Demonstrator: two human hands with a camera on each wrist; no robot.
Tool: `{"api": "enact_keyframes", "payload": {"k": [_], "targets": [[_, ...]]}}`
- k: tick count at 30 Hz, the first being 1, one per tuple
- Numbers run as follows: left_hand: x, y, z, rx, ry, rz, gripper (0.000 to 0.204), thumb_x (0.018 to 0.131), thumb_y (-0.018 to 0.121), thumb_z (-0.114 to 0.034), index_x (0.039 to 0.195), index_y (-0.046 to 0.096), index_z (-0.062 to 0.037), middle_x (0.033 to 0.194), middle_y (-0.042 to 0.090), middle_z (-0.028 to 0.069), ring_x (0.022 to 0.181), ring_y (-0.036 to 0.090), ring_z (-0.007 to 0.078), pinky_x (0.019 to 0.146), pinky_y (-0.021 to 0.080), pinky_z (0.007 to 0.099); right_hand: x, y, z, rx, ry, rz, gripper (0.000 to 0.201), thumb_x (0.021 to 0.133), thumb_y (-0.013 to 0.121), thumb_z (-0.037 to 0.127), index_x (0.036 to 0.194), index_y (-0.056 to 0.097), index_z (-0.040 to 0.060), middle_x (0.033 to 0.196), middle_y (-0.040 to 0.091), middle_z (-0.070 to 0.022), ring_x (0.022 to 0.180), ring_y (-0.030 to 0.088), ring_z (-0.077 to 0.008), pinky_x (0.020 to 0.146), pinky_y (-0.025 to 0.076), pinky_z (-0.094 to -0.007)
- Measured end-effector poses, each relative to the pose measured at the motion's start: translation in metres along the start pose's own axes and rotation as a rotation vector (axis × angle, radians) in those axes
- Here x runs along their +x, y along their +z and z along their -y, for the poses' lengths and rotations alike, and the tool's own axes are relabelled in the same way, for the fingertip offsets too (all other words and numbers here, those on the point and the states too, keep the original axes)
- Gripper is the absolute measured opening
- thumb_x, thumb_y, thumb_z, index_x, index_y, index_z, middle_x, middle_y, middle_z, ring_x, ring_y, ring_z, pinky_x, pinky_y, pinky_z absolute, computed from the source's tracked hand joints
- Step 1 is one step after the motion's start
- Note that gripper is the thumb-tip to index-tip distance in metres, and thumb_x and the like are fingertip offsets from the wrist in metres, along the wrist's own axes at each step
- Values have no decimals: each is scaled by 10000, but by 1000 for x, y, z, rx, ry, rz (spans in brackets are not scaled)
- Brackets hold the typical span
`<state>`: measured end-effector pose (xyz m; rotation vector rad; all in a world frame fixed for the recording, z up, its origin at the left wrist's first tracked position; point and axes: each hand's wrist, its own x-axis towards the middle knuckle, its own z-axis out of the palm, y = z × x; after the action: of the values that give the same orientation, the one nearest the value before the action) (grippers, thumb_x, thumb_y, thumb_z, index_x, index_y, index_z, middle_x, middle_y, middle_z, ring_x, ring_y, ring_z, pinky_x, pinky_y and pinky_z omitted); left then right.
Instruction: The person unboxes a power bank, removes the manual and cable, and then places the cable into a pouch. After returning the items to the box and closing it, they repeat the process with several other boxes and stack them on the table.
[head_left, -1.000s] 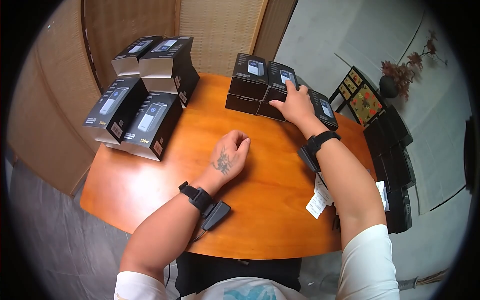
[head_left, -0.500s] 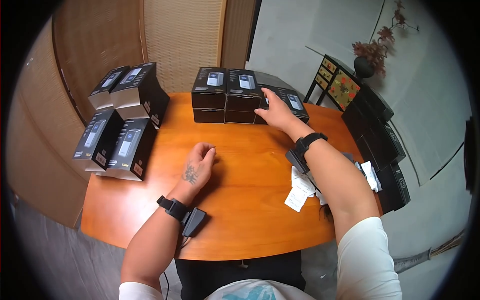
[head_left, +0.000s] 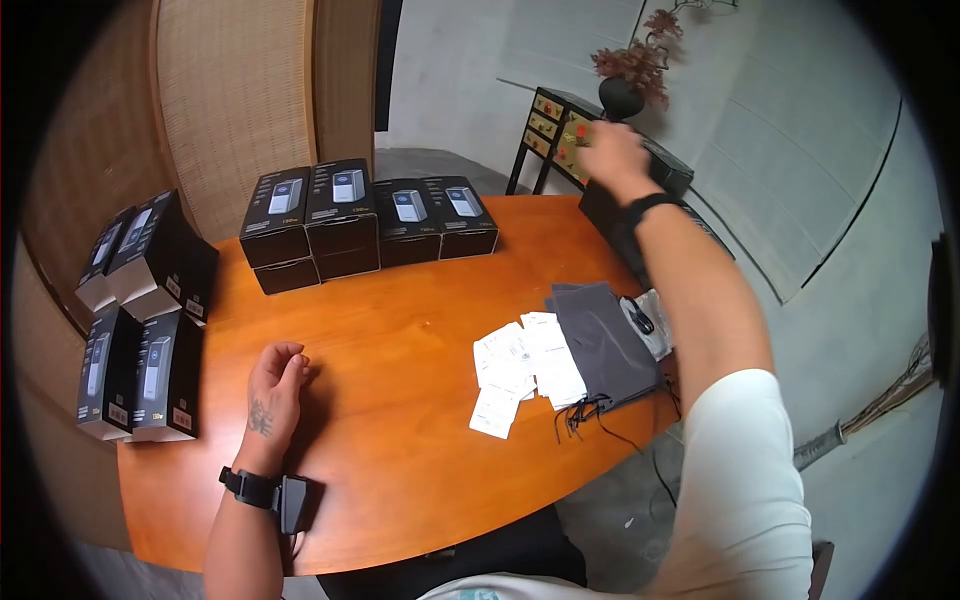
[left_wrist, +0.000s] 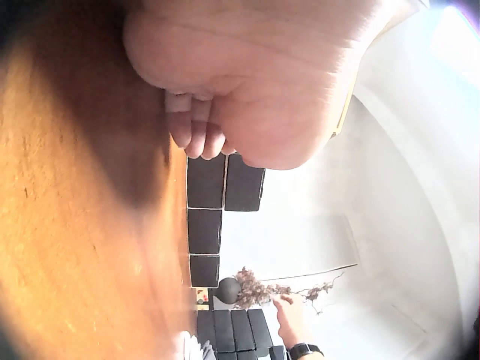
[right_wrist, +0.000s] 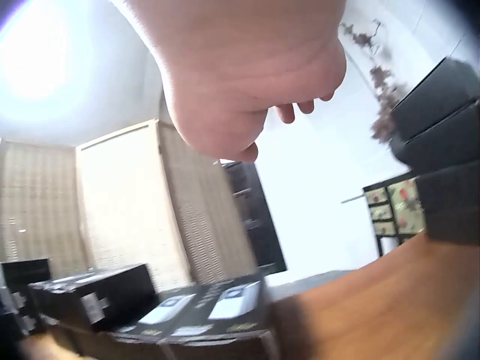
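Observation:
On the orange wooden table (head_left: 380, 350), my left hand (head_left: 275, 395) lies on its side, fingers loosely bent, with nothing in it. Its palm (left_wrist: 247, 82) and bent fingertips show close up in the left wrist view. My right hand (head_left: 615, 160), slightly blurred, is raised above the dark boxes (head_left: 625, 235) along the table's right edge. In the right wrist view this hand (right_wrist: 259, 82) holds nothing visible, its fingers loosely bent. At the back stands a row of black printed boxes (head_left: 343, 235), stacked two high at its left end and lower at its right.
More black boxes (head_left: 165, 375) stand at the left edge, some stacked. White papers (head_left: 505, 365), a dark grey pouch (head_left: 605, 345) with cords and a bagged cable (head_left: 640, 318) lie at the right. Behind are a painted cabinet (head_left: 545, 125) and a dark vase (head_left: 621, 98).
The view has turned right. My right hand has left the back row of boxes and moved right, up over the dark boxes at the edge. My left hand still lies loosely bent.

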<state>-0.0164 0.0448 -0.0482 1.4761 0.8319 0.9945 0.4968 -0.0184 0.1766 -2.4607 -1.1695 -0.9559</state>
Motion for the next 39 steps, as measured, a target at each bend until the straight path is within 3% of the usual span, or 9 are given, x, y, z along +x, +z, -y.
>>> {"api": "enact_keyframes", "payload": {"k": [8,12,18,22,25,29,32,35,39], "targets": [[3,3,-6,10,-43,-33,150,1051,557,-104,1164,596,-14,995,622,27,883,601,96,831,512,238,46,29,-205,200,441,131,981,769,834,500,1512,438,-2,1458,539,-263,1395,484,-395,1145,412,-465],[3,2,-5,9,-57,-34,139,1052,555,-96,1165,597,-27,983,625,21,872,600,87,820,513,230,39,43,-217,638,488,215,979,782,846,447,1510,421,-49,1466,537,-263,1388,506,-348,1141,404,-416],[1,-1,-6,-42,-59,-32,137,1050,565,-84,1165,588,-13,978,630,34,865,606,100,821,519,240,44,39,-203,493,382,131,828,796,826,442,1394,545,-56,1329,639,-237,1233,621,-317,1033,481,-394],[2,-3,1,-62,-60,-9,150,1036,575,-69,1162,586,12,999,643,52,904,621,125,823,529,255,16,-2,-132,943,328,94,666,850,805,383,1337,590,-18,1205,676,-168,1115,634,-214,954,498,-345],[3,-7,-1,-15,-44,7,284,1014,596,-70,1278,541,19,1149,616,101,997,630,157,871,554,294,-68,-67,-38,1136,-88,229,639,841,808,269,1380,548,46,1134,607,-82,1057,607,-186,935,503,-348],[-6,-2,-17,-46,98,40,702,988,647,-189,1586,291,-99,1451,432,171,1199,569,232,976,552,387,-174,-118,60,917,-507,232,718,681,863,274,1294,574,39,1224,547,-170,1168,565,-340,1035,463,-423],[-17,2,-39,-133,161,95,933,932,706,-280,1664,131,-206,1616,285,178,1335,489,275,1003,534,386,-233,-109,116,997,-509,375,753,695,881,299,1315,539,43,1223,497,-207,1171,542,-388,1008,470,-438],[-18,-11,-31,-2,250,163,668,947,615,-139,1574,394,-80,1576,419,183,1443,424,279,1204,303,393,-268,-99,162,1055,-404,484,768,717,881,296,1343,530,24,1278,484,-220,1188,544,-397,1029,474,-441],[-11,-24,-30,-82,158,174,550,919,610,-139,1457,549,-37,1548,484,157,1455,415,255,1209,292,364,-272,-85,179,1123,-411,439,797,717,888,301,1357,521,-3,1329,472,-231,1230,533,-397,1058,466,-443]]}}
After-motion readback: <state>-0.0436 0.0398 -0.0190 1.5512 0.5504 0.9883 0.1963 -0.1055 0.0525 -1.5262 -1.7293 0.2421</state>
